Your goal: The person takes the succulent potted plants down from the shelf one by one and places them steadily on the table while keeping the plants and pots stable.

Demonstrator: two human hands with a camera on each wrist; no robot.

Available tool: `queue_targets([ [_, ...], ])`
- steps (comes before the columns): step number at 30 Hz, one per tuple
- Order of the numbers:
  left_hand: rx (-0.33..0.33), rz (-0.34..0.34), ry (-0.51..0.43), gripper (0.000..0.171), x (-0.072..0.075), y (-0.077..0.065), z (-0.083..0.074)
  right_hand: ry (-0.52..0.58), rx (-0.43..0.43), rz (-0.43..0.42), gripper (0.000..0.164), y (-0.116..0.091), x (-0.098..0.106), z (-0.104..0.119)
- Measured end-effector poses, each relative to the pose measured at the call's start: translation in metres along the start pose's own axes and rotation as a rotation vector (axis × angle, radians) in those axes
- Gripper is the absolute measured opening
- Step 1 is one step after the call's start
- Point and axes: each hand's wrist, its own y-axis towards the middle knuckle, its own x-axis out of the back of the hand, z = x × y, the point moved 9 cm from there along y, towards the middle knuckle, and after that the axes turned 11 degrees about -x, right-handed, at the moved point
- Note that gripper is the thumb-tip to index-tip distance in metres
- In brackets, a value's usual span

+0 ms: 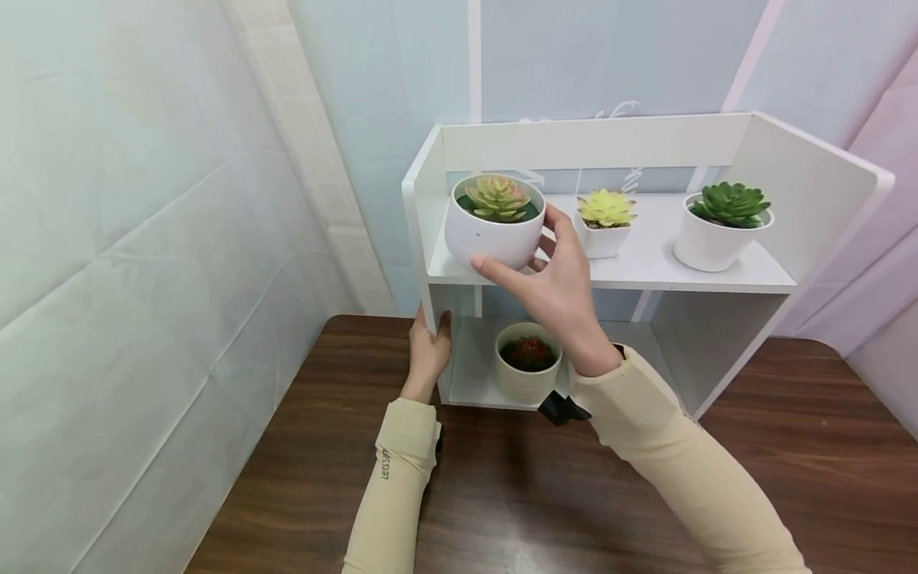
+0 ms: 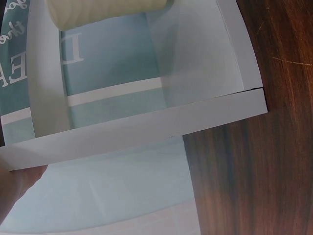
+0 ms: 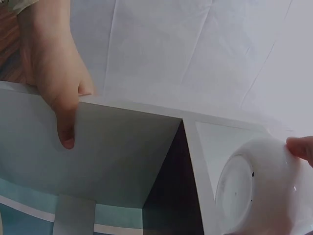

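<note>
My right hand [image 1: 562, 291] grips a round white pot [image 1: 491, 241] with a pinkish-green succulent [image 1: 498, 198], thumb at the front and fingers round the right side. The pot overlaps the left end of the upper board of a white two-tier shelf [image 1: 653, 239] in the head view. In the right wrist view the pot's underside [image 3: 234, 188] shows, tilted toward the camera. My left hand [image 1: 428, 351] holds the shelf's left side panel, its thumb on the inner face. Most of that hand's fingers are hidden behind the panel.
On the upper board stand a yellow succulent in a small white pot [image 1: 604, 239] and a dark green one in a white pot [image 1: 713, 243]. A cream pot [image 1: 527, 384] with a reddish plant sits on the lower board. The shelf rests on a dark wood table [image 1: 488, 494].
</note>
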Motion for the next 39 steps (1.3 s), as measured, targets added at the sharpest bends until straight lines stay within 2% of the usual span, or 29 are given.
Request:
queue_targets([
  [12,0.012,-0.005,0.033,0.037,0.002,0.000,0.003,-0.020,0.042,0.023,0.087,-0.019,0.006,0.002],
  [18,-0.006,-0.014,0.031,0.038,0.002,-0.001,0.000,-0.032,0.049,0.029,0.084,-0.030,0.011,0.001],
  [19,-0.004,-0.012,0.027,0.038,0.003,-0.001,-0.005,-0.033,0.051,0.030,0.084,-0.031,0.012,0.001],
  [25,0.010,-0.009,0.011,0.039,0.002,-0.001,-0.003,-0.055,0.086,0.032,0.086,-0.043,0.017,0.000],
  [26,0.009,-0.010,0.011,0.039,0.002,-0.001,0.003,-0.060,0.091,0.033,0.086,-0.045,0.017,0.000],
  [39,0.055,-0.013,0.013,0.039,0.000,0.000,0.007,-0.107,0.106,0.052,0.091,-0.069,0.020,-0.006],
])
